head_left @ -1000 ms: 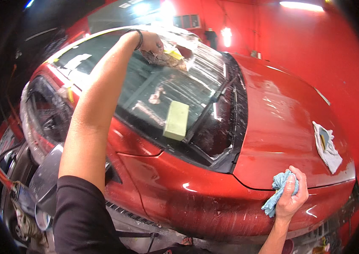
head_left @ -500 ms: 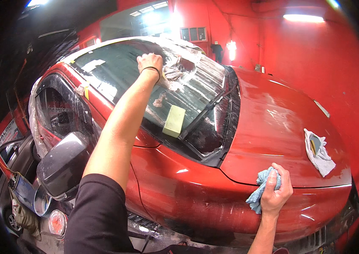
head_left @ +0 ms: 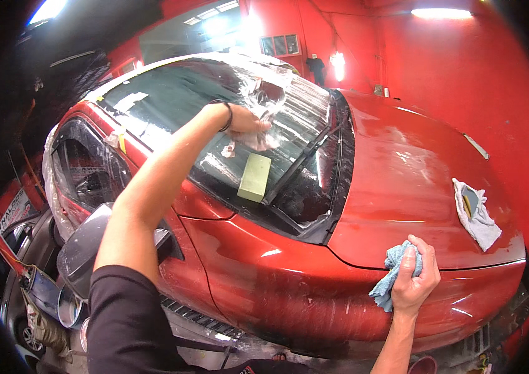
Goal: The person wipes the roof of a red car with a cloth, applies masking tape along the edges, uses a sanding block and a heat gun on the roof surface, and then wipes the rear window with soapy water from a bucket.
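My left hand (head_left: pixel 249 123) is closed on crumpled clear plastic film (head_left: pixel 264 138) over the windshield (head_left: pixel 180 93) of a red car; its fingertips are partly hidden. More wrinkled film spreads toward the far side of the glass. Just nearer to me, a pale green rectangular block (head_left: pixel 254 177) lies on the glass against the wiper (head_left: pixel 302 163). In my right hand (head_left: pixel 418 280) is a bunched blue cloth (head_left: pixel 395 274), held at the near edge of the hood (head_left: pixel 401 181).
A white cloth (head_left: pixel 484 232) with a grey and yellow flat piece on it lies on the hood. Close on the left juts the side mirror (head_left: pixel 81 255). Buckets (head_left: pixel 68 305) and another car (head_left: pixel 34 274) stand at the lower left. A red wall (head_left: pixel 464 81) rises behind.
My left hand has come down and to the right across the windshield, drawing the film along. The right hand keeps the blue cloth and has barely moved.
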`<move>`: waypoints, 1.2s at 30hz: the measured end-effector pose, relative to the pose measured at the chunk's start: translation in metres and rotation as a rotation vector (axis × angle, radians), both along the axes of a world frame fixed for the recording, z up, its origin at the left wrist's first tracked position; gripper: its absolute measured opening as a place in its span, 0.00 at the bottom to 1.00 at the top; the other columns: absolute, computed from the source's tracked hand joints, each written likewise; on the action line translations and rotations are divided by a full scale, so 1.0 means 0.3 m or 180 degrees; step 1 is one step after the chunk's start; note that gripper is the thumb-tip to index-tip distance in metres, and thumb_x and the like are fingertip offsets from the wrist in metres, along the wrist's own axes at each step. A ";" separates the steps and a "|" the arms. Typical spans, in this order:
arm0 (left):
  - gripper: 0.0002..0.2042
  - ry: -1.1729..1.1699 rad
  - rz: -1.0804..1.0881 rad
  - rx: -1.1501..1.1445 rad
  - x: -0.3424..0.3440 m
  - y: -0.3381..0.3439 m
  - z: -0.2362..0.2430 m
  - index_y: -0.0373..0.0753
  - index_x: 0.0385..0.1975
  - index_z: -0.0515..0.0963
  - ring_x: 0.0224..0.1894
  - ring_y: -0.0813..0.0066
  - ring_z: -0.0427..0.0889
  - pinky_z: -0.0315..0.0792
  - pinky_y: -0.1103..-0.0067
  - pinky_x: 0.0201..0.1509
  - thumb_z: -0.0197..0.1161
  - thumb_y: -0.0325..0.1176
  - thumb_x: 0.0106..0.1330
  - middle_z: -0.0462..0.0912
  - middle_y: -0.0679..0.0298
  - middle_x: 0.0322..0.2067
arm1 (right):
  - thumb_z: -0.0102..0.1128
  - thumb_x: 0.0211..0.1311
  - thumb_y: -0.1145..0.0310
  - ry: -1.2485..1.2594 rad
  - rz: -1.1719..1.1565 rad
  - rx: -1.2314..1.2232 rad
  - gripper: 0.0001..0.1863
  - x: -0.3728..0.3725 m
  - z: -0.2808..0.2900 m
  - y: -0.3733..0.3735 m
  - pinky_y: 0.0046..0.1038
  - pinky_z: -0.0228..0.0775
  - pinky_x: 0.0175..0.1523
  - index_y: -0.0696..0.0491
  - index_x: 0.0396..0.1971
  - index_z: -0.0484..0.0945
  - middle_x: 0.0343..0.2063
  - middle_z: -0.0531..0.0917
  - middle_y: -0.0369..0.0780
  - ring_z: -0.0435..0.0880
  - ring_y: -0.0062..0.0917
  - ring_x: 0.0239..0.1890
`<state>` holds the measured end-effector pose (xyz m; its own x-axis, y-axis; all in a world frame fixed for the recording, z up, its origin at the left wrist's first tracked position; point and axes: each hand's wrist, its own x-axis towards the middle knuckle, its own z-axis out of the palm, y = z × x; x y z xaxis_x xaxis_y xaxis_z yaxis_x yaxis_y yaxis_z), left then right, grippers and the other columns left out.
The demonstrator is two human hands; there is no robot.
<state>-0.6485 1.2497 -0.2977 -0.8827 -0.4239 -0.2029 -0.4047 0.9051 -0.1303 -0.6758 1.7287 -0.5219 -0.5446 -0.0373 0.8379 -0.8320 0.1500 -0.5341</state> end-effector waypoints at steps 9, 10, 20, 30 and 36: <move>0.47 -0.0360 -0.0701 -0.0433 0.442 0.113 -0.014 0.64 0.81 0.60 0.85 0.50 0.47 0.52 0.58 0.85 0.77 0.49 0.61 0.47 0.55 0.84 | 0.59 0.70 0.73 0.0244 0.0345 0.0008 0.11 -0.016 -0.019 0.013 0.41 0.81 0.50 0.61 0.47 0.84 0.40 0.87 0.50 0.88 0.44 0.41; 0.42 0.0253 -0.0871 -0.0348 0.468 0.123 -0.031 0.60 0.76 0.72 0.82 0.50 0.59 0.57 0.57 0.81 0.78 0.38 0.56 0.62 0.56 0.80 | 0.59 0.70 0.73 0.0316 0.0360 0.0006 0.11 -0.018 0.000 0.033 0.41 0.81 0.50 0.61 0.47 0.84 0.40 0.87 0.50 0.88 0.44 0.41; 0.12 0.1623 -0.0729 -0.2518 0.624 -0.016 0.015 0.43 0.40 0.83 0.53 0.47 0.82 0.78 0.59 0.55 0.64 0.19 0.59 0.83 0.55 0.43 | 0.62 0.71 0.73 0.0273 0.0783 -0.0127 0.10 -0.012 -0.019 0.023 0.41 0.82 0.49 0.59 0.47 0.84 0.40 0.86 0.49 0.88 0.44 0.42; 0.08 0.2917 0.0143 -0.3085 1.501 0.697 0.179 0.39 0.46 0.85 0.50 0.50 0.86 0.79 0.63 0.57 0.64 0.27 0.70 0.87 0.55 0.45 | 0.59 0.77 0.69 0.0276 0.0765 0.0200 0.13 -0.030 -0.057 0.051 0.39 0.79 0.54 0.58 0.53 0.84 0.42 0.87 0.47 0.88 0.41 0.45; 0.09 0.3287 0.1307 -0.2867 2.374 1.280 -0.147 0.36 0.46 0.83 0.51 0.59 0.85 0.77 0.71 0.57 0.65 0.19 0.70 0.84 0.56 0.45 | 0.54 0.84 0.62 0.0357 0.0550 0.0124 0.19 -0.085 -0.095 0.045 0.34 0.80 0.55 0.60 0.58 0.83 0.51 0.88 0.44 0.87 0.33 0.48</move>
<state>0.0637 1.6338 -0.3417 -0.2517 -0.3178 0.9141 -0.8787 0.4710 -0.0782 -0.7014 1.7422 -0.5503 -0.4306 -0.1556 0.8890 -0.9011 0.0187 -0.4332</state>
